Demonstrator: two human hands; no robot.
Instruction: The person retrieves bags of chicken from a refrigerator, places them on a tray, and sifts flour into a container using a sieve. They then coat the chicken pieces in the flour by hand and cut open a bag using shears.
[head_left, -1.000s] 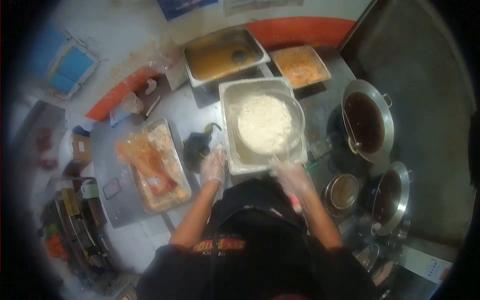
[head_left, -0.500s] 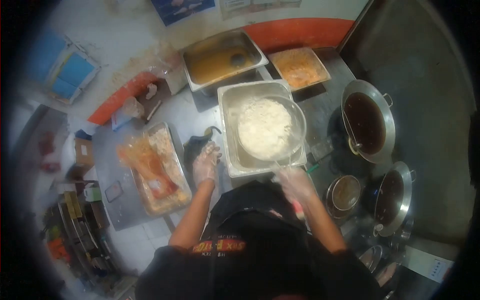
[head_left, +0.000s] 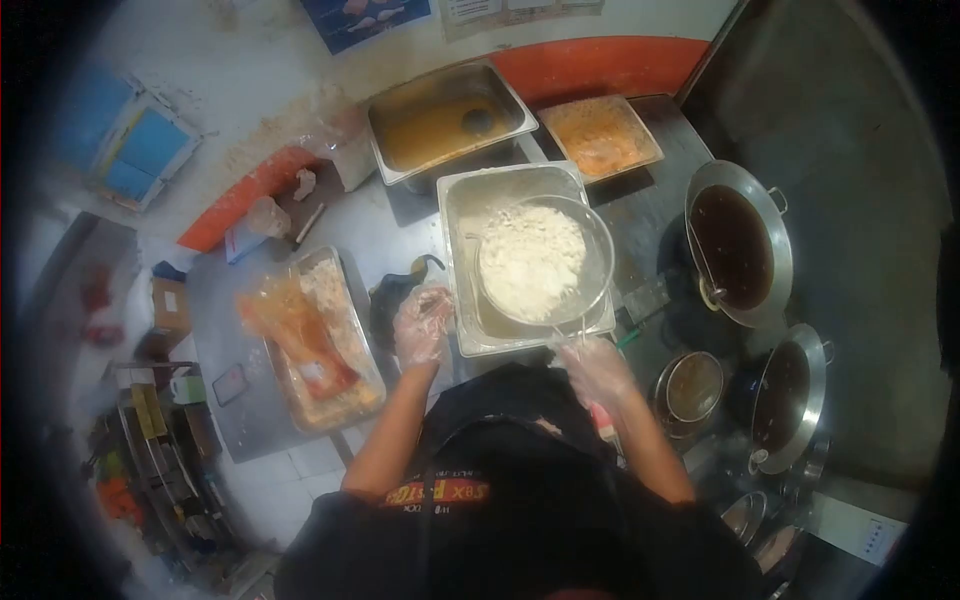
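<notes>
Near the centre of the frame, a round wire-mesh sieve with a thin metal rim (head_left: 600,250) sits within the outline of a deep rectangular silver metal pan (head_left: 468,312), its right edge reaching over the pan's right side; whether it touches the bottom cannot be told. A pale, lumpy mound of flour-like powder (head_left: 530,262) fills most of the sieve. The right hand (head_left: 597,370), in a clear plastic glove, is clamped on the sieve's handle at the pan's lower right corner. The left hand (head_left: 422,325), gloved likewise and well apart from the right, is at the pan's left rim with its fingers curled; whether they grip anything cannot be told. Just beside it lies a crumpled black item (head_left: 390,297). Left of centre, a shallow rectangular metal tray (head_left: 377,398) bears pale crumbly food and a clear plastic bag with orange-red contents (head_left: 308,340). At the upper centre stands a silver pan of yellowish liquid (head_left: 460,156), and to its right a smaller tray of orange crumbs (head_left: 641,132). At the right, two wide silver metal woks (head_left: 781,265) hold dark brown liquid, one above the other in the frame.
</notes>
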